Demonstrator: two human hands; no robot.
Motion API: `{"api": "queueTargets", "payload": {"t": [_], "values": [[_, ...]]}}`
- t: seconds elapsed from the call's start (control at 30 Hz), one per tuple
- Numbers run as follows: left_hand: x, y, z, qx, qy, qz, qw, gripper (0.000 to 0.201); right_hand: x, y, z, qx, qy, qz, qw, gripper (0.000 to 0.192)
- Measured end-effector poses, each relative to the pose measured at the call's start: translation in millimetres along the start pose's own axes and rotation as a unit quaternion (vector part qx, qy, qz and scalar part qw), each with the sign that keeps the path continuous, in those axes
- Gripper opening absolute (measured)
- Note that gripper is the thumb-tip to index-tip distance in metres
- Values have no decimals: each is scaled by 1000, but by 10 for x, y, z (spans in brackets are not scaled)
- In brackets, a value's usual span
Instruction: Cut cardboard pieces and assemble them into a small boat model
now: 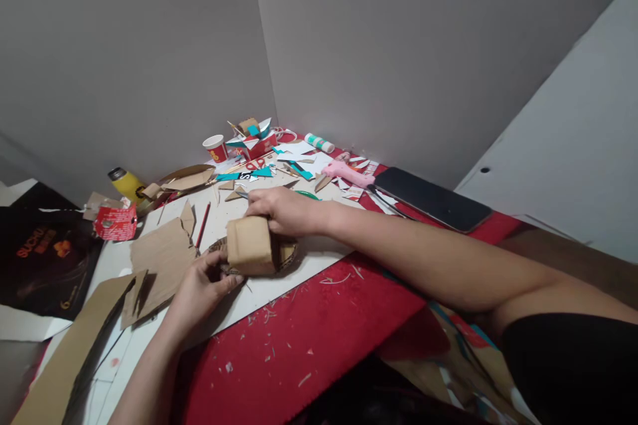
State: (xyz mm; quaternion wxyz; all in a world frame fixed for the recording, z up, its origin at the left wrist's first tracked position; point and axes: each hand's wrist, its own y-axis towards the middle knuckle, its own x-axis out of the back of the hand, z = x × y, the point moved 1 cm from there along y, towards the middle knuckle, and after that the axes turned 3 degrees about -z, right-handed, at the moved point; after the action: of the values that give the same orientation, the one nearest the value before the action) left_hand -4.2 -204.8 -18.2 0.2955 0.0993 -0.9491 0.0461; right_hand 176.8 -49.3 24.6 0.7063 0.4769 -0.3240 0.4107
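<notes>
My left fingers point(226, 279) curl narrow around the near edge of the round cardboard base point(286, 254), pinching it from below and from the side, while my right hand point(282, 209) lies over the far side of the small cardboard box point(249, 246), fingers closed down against its top edge. I cannot tell how far the right fingertips wrap behind it; the box hides them.

From the head view, the one view I have, the box sits on the base, on the white board point(299, 265) that covers the red mat point(309, 339), just in front of me. My left hand point(202, 289) comes in from the near left and my right arm crosses in from the right.

To do this well, I judge I should press evenly from both sides, keep the box square on the base, and hold without twisting, so the faces meet flush. The cardboard is soft; too hard a squeeze would dent a wall.

Just left lie torn cardboard sheets point(162, 255) and a red pencil point(203, 224). Further back are the pink glue gun point(349, 174), a phone point(431, 198) and a red cup point(216, 146) among paper scraps.
</notes>
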Motion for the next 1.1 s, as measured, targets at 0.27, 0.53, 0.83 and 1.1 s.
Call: {"api": "queueTargets", "payload": {"t": [0.27, 0.53, 0.83, 1.1], "values": [[-39, -21, -14, -8, -7, 5, 1000, 28, -102, 9, -100, -77, 170, -31, 982, 21], [-50, -46, -21, -37, 29, -31, 998, 30, -298, -55, -248, -166, 245, 48, 954, 17], [-92, -67, -44, -48, 12, -17, 999, 20, -324, -70, -165, -193, 203, 36, 959, 10], [-123, -78, -58, -60, 1, -62, 996, 17, -389, -71, -114, -240, 221, 52, 944, 8]]}}
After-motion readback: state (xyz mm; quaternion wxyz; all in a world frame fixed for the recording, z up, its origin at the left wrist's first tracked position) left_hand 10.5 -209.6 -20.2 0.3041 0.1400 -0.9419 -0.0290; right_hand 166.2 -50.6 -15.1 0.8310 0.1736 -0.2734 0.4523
